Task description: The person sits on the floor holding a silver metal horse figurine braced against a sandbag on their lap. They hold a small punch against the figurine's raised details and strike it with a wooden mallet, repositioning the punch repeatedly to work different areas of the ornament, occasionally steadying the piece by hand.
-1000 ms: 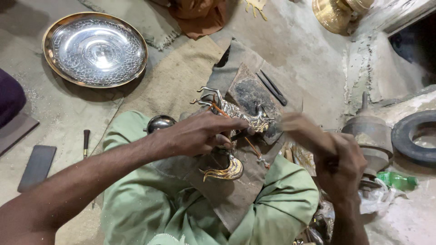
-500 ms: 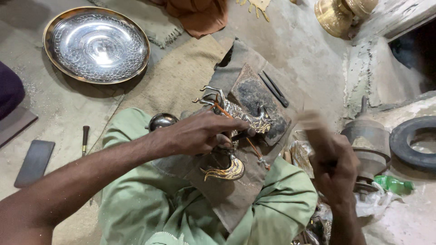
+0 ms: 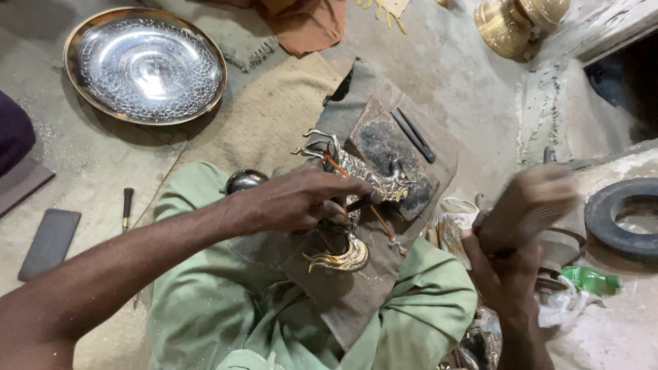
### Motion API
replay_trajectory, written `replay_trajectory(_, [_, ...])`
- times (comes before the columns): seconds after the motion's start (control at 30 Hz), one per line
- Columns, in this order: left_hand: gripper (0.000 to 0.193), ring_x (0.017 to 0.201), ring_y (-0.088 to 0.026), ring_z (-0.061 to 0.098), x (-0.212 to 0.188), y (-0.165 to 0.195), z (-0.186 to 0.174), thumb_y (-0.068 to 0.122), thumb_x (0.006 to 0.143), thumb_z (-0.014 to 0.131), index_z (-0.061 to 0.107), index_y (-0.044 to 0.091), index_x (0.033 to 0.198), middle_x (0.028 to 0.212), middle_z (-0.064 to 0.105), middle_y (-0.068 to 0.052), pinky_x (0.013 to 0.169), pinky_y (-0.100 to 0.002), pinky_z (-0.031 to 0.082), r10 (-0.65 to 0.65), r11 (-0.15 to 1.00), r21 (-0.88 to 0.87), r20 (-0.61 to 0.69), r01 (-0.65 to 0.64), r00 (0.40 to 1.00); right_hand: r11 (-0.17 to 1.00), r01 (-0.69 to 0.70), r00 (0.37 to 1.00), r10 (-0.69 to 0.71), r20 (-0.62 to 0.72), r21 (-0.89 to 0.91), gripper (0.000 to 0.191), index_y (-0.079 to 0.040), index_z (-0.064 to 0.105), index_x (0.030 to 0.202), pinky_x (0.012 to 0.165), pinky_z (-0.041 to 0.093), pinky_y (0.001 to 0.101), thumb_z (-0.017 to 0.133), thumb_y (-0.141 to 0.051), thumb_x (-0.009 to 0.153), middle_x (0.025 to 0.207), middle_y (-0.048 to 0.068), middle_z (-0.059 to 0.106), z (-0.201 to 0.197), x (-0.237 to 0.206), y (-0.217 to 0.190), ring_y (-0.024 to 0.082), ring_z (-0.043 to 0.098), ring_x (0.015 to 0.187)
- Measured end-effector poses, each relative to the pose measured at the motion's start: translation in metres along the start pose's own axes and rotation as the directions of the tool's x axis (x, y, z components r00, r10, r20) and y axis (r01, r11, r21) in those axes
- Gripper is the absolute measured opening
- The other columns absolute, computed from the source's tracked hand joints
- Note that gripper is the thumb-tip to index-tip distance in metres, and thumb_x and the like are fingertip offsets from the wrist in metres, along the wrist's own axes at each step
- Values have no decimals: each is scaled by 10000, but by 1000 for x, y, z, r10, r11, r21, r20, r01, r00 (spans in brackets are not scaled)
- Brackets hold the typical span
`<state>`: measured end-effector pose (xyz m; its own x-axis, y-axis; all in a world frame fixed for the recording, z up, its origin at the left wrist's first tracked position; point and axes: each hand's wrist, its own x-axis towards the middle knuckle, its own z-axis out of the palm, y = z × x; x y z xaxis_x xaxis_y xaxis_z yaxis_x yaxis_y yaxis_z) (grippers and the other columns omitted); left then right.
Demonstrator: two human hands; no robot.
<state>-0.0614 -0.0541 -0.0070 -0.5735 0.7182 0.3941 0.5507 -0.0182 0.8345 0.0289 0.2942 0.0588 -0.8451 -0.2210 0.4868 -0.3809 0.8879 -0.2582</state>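
Over dusty floor, left hand (image 3: 301, 199) pinches a chisel (image 3: 360, 203) on metalwork (image 3: 370, 178); right hand (image 3: 510, 257) grips a motion-blurred mallet (image 3: 531, 205).

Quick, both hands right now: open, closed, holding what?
Left hand: closed on a thin dark punch, tip against the metal figure.
Right hand: closed round a blurred wooden mallet, raised.

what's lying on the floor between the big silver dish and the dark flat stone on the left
In the head view, between the silver dish and the flat stone there is only bare dusty floor.
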Motion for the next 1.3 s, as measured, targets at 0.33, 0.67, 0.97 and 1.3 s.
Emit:
replay_trajectory(0.33, [671, 980, -352, 722, -2, -4, 1, -80, 751, 641, 565, 133, 1382, 1058, 748, -159, 808, -478, 557, 45, 993, 114, -25, -42, 999, 990, 19, 996, -6, 92, -138, 352, -84, 656, 1130, 698, 569, 397, 753, 9, 805, 985, 171, 723, 0, 3, -13, 296, 716, 820])
replay_trajectory(0.67, [568, 813, -334, 728, 2, 1, -4, 57, 852, 728, 569, 162, 1387, 906, 737, -146, 695, -475, 520, -42, 998, 47, 8, 42, 999, 999, -40, 999, 40, -15, 26, 520, -92, 572, 1307, 732, 572, 342, 839, -188, 872, 1000, 177, 730, -4, -4, -7, 182, 729, 875])
replay_trajectory(0.97, [545, 845, -311, 723, 1, -3, -2, 64, 878, 716, 560, 147, 1394, 917, 727, -133, 717, -466, 531, 14, 999, 46, -15, -13, 1000, 883, -265, 959, 282, 14, 388, 441, -83, 578, 1295, 808, 554, 338, 831, -145, 939, 913, 164, 694, 11, -12, -5, 163, 685, 847])
replay_trajectory(1.3, [545, 797, -290, 738, 2, -4, -4, 58, 867, 714, 565, 150, 1384, 883, 744, -109, 662, -466, 518, -48, 998, 43, 35, 47, 998, 982, 15, 994, 6, 111, -187, 490, -76, 651, 1239, 732, 569, 387, 841, -119, 790, 1006, 195, 742, 2, 2, -14, 269, 718, 871])
